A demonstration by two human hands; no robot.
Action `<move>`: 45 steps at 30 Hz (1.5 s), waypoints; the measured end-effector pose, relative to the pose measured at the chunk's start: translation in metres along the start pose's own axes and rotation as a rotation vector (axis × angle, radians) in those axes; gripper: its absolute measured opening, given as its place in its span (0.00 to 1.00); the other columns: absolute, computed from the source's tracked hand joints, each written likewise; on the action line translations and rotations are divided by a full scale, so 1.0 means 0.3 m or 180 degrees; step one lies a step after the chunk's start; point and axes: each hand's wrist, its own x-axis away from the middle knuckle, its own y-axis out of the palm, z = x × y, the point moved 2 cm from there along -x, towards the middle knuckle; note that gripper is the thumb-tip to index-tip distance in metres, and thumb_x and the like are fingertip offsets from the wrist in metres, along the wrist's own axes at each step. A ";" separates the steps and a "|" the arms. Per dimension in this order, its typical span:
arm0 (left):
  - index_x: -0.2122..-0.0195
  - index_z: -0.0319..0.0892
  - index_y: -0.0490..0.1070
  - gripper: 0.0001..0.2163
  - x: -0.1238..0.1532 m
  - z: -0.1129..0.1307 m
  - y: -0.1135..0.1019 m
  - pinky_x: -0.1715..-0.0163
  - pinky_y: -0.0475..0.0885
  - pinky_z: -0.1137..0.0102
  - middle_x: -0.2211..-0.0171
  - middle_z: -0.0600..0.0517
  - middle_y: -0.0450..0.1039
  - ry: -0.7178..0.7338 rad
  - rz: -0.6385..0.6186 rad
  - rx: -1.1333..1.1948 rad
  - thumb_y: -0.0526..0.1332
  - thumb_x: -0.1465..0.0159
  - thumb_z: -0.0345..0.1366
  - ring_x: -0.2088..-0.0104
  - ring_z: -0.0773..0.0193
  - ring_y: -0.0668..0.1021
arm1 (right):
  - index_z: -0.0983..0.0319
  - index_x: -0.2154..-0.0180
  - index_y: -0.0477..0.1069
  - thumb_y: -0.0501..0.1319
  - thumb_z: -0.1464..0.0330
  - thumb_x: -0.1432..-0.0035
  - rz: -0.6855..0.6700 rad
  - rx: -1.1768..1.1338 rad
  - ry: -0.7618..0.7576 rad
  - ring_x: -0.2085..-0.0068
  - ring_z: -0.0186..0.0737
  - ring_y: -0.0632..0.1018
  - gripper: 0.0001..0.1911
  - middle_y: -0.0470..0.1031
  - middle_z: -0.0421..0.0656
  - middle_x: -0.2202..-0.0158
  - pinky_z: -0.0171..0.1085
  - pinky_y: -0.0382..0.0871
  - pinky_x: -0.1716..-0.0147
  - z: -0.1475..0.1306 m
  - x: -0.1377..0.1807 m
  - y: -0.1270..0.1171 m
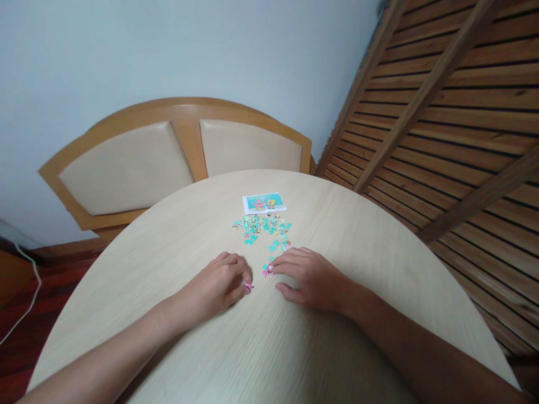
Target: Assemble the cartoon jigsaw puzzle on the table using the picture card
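Observation:
My left hand (225,280) is closed in a pinch on a small pink jigsaw puzzle piece (248,287) just above or on the tabletop. My right hand (307,279) has its fingers stretched out and thumb apart, its fingertips touching a small joined cluster of pink and teal puzzle pieces (267,269). A little farther off lies a group of teal pieces (278,245) with a few other colours. Beyond it spreads a loose heap of mostly teal puzzle pieces (256,224). Behind the heap rests a picture sheet (264,203) with pink and yellow cartoon figures on teal.
Everything lies on a round, pale wooden table (168,241). A wooden bench back (185,134) with cream padded panels stands behind it, against a white wall. To the right rises a slatted wooden screen (446,112). A white cable (36,280) hangs at the far left.

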 end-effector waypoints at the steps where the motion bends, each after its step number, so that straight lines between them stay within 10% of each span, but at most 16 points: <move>1: 0.63 0.45 0.73 0.01 0.001 -0.001 0.004 0.52 0.68 0.62 0.61 0.51 0.75 0.0015 0.0002 0.0007 0.62 0.33 0.32 0.56 0.56 0.74 | 0.62 0.55 0.78 0.65 0.67 0.42 0.0015 0.0004 -0.0006 0.54 0.46 0.81 0.12 0.83 0.44 0.54 0.45 0.72 0.51 0.001 0.000 0.001; 45: 0.61 0.47 0.77 0.05 -0.025 0.085 0.032 0.56 0.68 0.61 0.62 0.52 0.79 0.0022 0.0382 -0.0132 0.62 0.30 0.38 0.57 0.55 0.77 | 0.60 0.58 0.79 0.65 0.67 0.44 0.0058 -0.0233 -0.0218 0.55 0.44 0.79 0.10 0.81 0.45 0.56 0.45 0.72 0.50 -0.011 -0.001 0.022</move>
